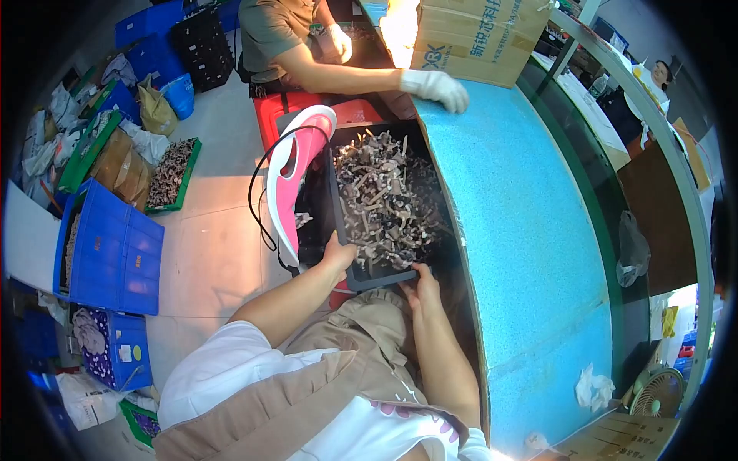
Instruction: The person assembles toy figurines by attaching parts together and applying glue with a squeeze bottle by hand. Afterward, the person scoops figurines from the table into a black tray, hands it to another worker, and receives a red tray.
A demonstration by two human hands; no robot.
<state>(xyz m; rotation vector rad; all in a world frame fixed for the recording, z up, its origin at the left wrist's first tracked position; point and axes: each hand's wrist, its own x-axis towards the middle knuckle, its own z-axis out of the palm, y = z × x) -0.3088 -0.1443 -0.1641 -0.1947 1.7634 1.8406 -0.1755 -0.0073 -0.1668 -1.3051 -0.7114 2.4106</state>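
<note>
Both hands grip the near end of a dark rectangular tray (337,207). My left hand (338,257) is wrapped round its near left corner. Toward the near right corner, my right hand (423,288) holds the rim, thumb on top and fingers below. Heaped in the tray are many small grey-brown pieces (384,196), some like short rods; their kind is hard to make out. A curved pink and white object (290,188) with a black cable stands along the tray's left side. What supports the tray is mostly hidden.
A blue-topped table (530,230) runs along my right, with a cardboard box (473,38) at its far end. Across from me sits a co-worker, whose gloved hand (438,88) rests on it. Blue crates (123,246) and a green tray (175,180) stand at left. A fan (659,396) is at lower right.
</note>
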